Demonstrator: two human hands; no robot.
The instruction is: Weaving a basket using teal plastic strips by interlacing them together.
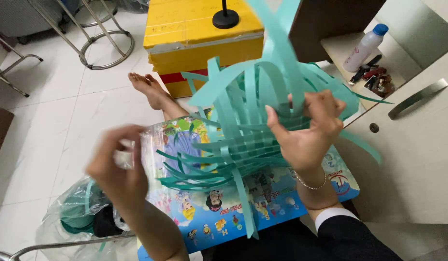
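The right hand (311, 130) pinches the upper part of a half-woven mat of teal paper strips (243, 140), lifting it tilted above a colourful board (224, 217) on the lap. The left hand (120, 169) is blurred, fingers curled near something pale; whether it grips anything cannot be told. The woven patch sits at the middle, with loose ends fanning out: many point left and down, several rise toward the yellow box (200, 34), and one long strip hangs down over the board. To weave well, the crossing should stay pinched flat so the rows do not slide, and loose ends should stay untangled. A plastic bag (64, 222) lies lower left.
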